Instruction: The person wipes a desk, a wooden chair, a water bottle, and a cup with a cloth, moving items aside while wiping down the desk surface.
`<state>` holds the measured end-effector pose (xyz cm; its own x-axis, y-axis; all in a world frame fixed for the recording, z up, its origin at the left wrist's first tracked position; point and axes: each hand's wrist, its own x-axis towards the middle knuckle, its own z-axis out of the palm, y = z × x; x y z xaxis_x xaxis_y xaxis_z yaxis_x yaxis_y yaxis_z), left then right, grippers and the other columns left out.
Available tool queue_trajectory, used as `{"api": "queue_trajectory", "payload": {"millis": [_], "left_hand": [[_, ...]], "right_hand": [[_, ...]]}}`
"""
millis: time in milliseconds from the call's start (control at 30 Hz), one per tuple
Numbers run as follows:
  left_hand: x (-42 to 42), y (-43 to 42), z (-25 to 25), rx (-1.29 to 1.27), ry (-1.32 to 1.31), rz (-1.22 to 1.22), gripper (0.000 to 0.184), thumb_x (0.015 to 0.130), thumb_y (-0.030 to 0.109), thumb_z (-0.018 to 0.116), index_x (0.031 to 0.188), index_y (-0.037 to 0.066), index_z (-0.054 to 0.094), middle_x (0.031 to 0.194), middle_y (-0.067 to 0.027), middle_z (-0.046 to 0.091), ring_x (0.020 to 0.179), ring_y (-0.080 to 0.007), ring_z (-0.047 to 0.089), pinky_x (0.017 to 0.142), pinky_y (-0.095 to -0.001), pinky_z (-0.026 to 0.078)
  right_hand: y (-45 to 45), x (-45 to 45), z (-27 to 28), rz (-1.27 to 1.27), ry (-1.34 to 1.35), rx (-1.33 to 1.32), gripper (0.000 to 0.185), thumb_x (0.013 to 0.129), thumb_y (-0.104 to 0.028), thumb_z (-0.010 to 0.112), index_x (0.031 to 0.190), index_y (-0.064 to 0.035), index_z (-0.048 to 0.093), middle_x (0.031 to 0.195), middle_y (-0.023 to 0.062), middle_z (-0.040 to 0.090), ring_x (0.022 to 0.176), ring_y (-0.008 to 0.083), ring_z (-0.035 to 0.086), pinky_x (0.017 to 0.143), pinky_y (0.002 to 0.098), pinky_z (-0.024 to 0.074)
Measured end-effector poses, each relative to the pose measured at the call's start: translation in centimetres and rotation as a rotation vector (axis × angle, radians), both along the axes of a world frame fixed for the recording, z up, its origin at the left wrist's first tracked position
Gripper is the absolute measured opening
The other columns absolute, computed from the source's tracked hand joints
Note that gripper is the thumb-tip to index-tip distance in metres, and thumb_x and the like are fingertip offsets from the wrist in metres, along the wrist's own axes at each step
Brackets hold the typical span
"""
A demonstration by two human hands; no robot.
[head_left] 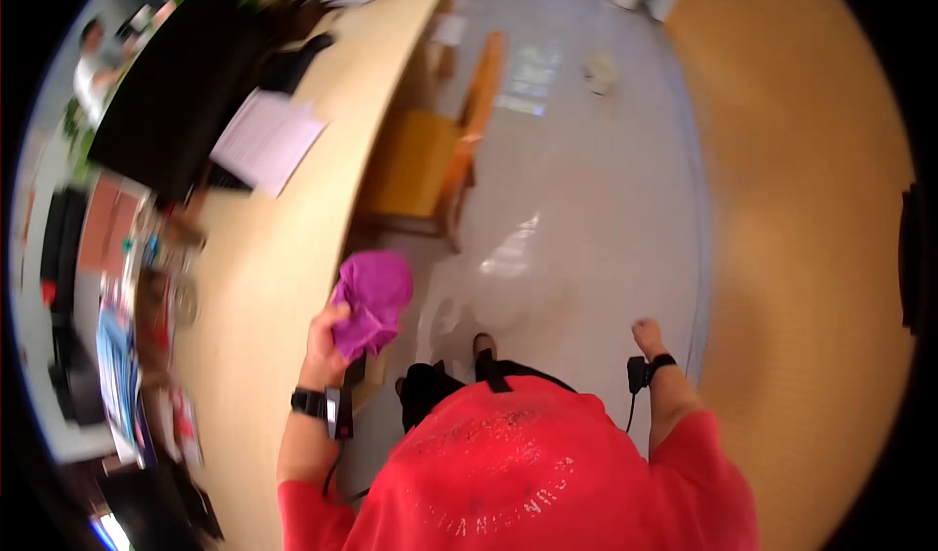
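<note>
A bunched purple cloth (pixel 374 297) is gripped in my left hand (pixel 327 336), with the fingers closed on its near side. It is held at the front edge of the long wooden desk (pixel 264 297). My right hand (pixel 646 336) hangs at my right side over the floor, its fingers curled into a fist and nothing seen in them. Each wrist wears a black strap with a small device and a cable.
A wooden chair (pixel 415 165) stands at the desk ahead of me. Papers (pixel 269 141) and a dark monitor (pixel 176 92) are on the desk. A wooden wall (pixel 791 258) runs along my right. Beyond the monitor, a person (pixel 95 77) is at the far left.
</note>
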<state>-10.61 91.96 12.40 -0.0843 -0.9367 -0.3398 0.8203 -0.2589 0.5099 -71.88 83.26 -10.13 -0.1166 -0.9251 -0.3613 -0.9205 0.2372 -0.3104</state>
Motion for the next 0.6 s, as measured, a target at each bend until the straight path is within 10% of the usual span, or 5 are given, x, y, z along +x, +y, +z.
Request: {"api": "queue_trajectory", "payload": {"millis": [67,133,367,600], "left_hand": [[-2.6,-4.3,0.2,0.033,-0.045,-0.155,0.079,0.065,0.005,0.059,0.139,0.001,0.031,0.131,-0.0187,0.047,0.118,-0.0355,0.049,0.098,-0.0459,0.044],[-2.2,-8.4,-1.9,0.071,-0.076,-0.286,0.081,0.062,0.001,0.058,0.138,0.000,0.032,0.128,-0.0180,0.049,0.117,-0.0337,0.051,0.097,-0.0446,0.045],[-7.9,-21.5,7.1,-0.104,-0.282,-0.541,0.083,0.060,0.001,0.066,0.136,-0.005,0.033,0.130,-0.0188,0.048,0.119,-0.0311,0.049,0.104,-0.0408,0.038],[-8.7,-35.8,12.7,-0.188,-0.542,-0.597,0.081,0.067,0.012,0.075,0.135,-0.006,0.035,0.127,-0.0179,0.050,0.113,-0.0294,0.054,0.096,-0.0402,0.046]], "right_hand": [[5.6,-9.5,-5.3,0.367,0.640,0.271,0.015,0.072,-0.023,0.062,0.074,-0.0095,0.069,0.081,0.0156,0.067,0.080,0.0329,0.065,0.072,0.0419,0.0511],[10.3,-10.0,-3.9,0.279,0.655,0.470,0.012,0.066,-0.027,0.073,0.071,-0.0167,0.070,0.081,0.0081,0.068,0.077,0.0269,0.066,0.066,0.0361,0.0515],[22.9,-9.1,-11.6,0.153,0.337,0.591,0.019,0.067,-0.038,0.067,0.073,-0.0201,0.071,0.079,0.0056,0.068,0.073,0.0279,0.065,0.061,0.0400,0.0509],[13.1,-6.5,-11.7,0.310,-0.017,0.359,0.019,0.066,-0.035,0.064,0.072,-0.0181,0.067,0.078,0.0037,0.065,0.079,0.0257,0.063,0.066,0.0402,0.0506]]}}
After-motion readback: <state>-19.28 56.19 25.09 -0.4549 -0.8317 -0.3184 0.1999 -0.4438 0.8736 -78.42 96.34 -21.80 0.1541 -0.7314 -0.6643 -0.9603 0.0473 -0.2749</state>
